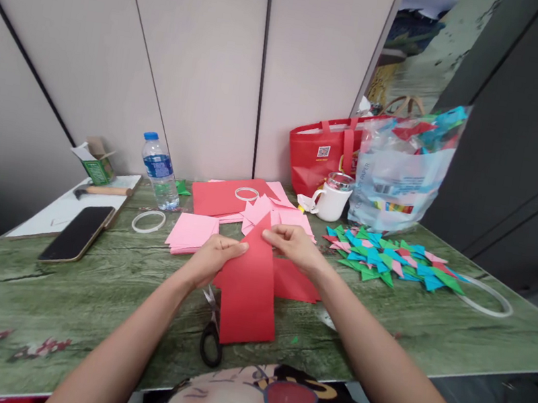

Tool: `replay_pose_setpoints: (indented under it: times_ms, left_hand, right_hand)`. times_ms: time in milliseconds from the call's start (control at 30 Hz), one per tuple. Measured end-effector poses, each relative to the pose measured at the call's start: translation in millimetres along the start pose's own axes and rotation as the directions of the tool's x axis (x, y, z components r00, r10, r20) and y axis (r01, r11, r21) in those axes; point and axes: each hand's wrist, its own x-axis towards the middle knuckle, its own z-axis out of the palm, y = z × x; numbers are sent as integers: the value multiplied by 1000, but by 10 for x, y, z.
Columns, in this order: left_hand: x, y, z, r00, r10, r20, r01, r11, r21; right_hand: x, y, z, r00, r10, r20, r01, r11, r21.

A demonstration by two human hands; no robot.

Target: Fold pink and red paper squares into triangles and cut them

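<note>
Paper (pixel 249 299), red and oblong, pinched in left hand (pixel 215 259) and right hand (pixel 296 247) over green wood-grained surface (pixel 108 312); behind, pale panelled wall (pixel 210 53); rightward, dark panelling (pixel 517 143).

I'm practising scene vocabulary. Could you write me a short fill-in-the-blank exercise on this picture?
1. The left hand and right hand hold a sheet of paper coloured ____.
2. The bottle has a ____ cap.
3. The mug is mostly ____.
4. In the picture, the phone lies to the ____ of the bottle.

Missing words: red; blue; white; left.
</note>
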Motion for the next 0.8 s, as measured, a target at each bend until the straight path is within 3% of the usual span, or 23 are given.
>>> replay_pose_setpoints:
  times_ms: [100, 333, 433, 533, 633, 800]
  left_hand:
    - [11, -22, 3, 1000, -1, 7, 1, 1000, 10]
    - [6, -14, 43, 998, 60, -21, -58, 994, 89]
    - [10, 2, 66, 993, 83, -86, -75, 993, 93]
    - [32, 28, 50, 970, 100, -221, -103, 995, -1]
    - [70, 64, -24, 900, 155, -408, -244, 953, -177]
    - [121, 120, -159, 711, 183, -679, -477, 835, -274]
  right_hand:
    - [-22, 49, 98, 995, -41, -93, 39, 999, -13]
    - [22, 91, 62, 971, -96, -217, 95, 995, -17]
    - [19, 85, 79, 965, -111, -237, 104, 994, -42]
    - [6, 53, 88, 973, -120, -195, 121, 993, -8]
    - [-4, 29, 80, 975, -181, -129, 185, 983, 17]
    - [-22, 44, 72, 988, -146, 60, 144, 989, 35]
